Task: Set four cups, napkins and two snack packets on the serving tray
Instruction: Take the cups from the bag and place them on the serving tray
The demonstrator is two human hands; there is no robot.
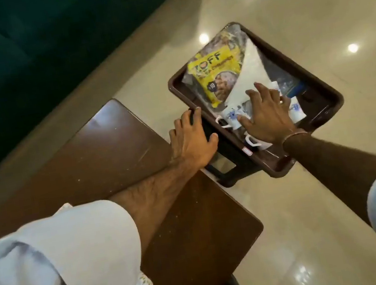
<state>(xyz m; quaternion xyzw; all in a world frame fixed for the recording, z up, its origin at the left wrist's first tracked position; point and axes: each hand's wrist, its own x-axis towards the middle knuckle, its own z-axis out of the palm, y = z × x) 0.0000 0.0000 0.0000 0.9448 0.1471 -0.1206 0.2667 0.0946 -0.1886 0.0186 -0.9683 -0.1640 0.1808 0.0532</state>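
A person in pale rolled sleeves is reaching with both hands to a dark brown serving tray [315,82] that is sitting on a small dark stand [229,160] over a glossy cream floor [315,208], just right of a brown wooden table [115,154]. The left hand [191,139] is gripping the tray's near-left rim, fingers curled over the edge and thumb pressing from the near side. The right hand [266,115] is lying flat and spread, fingers wide apart, palm down across the white cups with blue flower prints [232,116]; whether it is actually grasping one cannot be told. Three cups are showing around the hand, two with handles pointing left and one poking out at the right; a fourth cannot be made out. A white napkin [252,70] is lying folded in the tray's middle, its near end under the fingertips. A yellow snack packet [213,74] is resting along the far-left side, partly overlapping a second, clear-wrapped packet [229,37] at the far corner. A blue-edged wrapper [293,86] is lying at the right side.
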